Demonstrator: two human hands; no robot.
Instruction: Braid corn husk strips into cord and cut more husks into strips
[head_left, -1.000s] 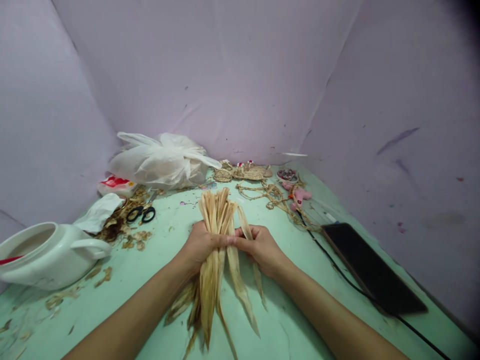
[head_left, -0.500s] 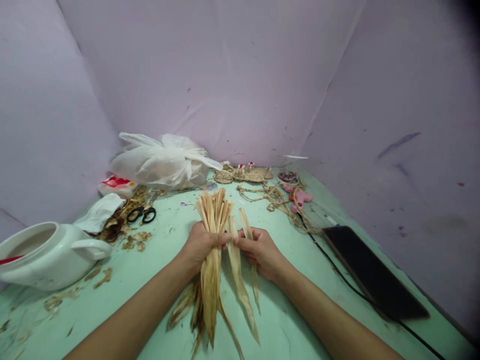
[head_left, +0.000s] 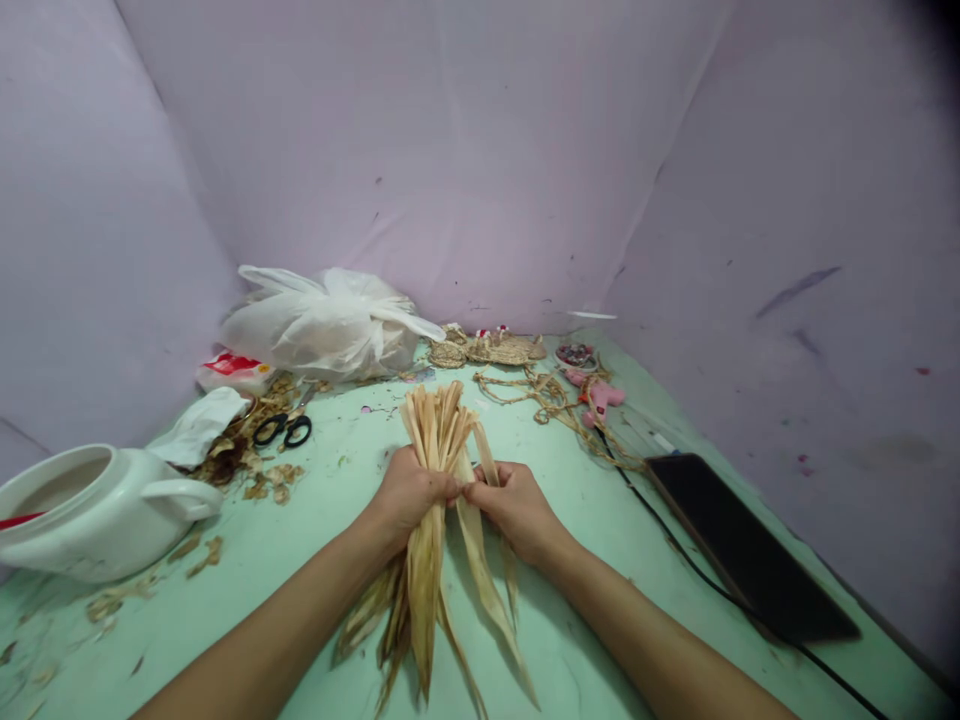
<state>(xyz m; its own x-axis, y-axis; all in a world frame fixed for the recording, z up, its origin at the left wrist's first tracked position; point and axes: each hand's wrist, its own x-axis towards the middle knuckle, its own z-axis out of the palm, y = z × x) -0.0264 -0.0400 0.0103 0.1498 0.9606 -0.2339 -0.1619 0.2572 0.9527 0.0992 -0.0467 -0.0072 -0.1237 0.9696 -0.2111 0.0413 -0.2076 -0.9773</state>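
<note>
A bundle of dry, straw-coloured husk strips (head_left: 426, 560) stands over the green table, its cut ends fanned at the top. My left hand (head_left: 410, 490) is wrapped round the middle of it, thumb across the front. Just to the right, my right hand (head_left: 517, 508) pinches separate pale husk strips (head_left: 481, 570) that hang down toward the table. The thumbs of both hands nearly meet beside the bundle. Darker husk pieces (head_left: 367, 610) show below my left hand.
At left are a white ceramic pot (head_left: 97, 520), black-handled scissors (head_left: 285, 430) and husk scraps (head_left: 232, 440). A white plastic bag (head_left: 330, 325) lies behind. Braided pieces (head_left: 495, 348), twine (head_left: 551, 395), a pink glue gun (head_left: 600, 395) and a dark tablet (head_left: 750, 545) with a black cable are beyond and right.
The bundle's top has shifted slightly right. My right hand has drawn closer to my left, and the strips in it now sit against the bundle's right side.
</note>
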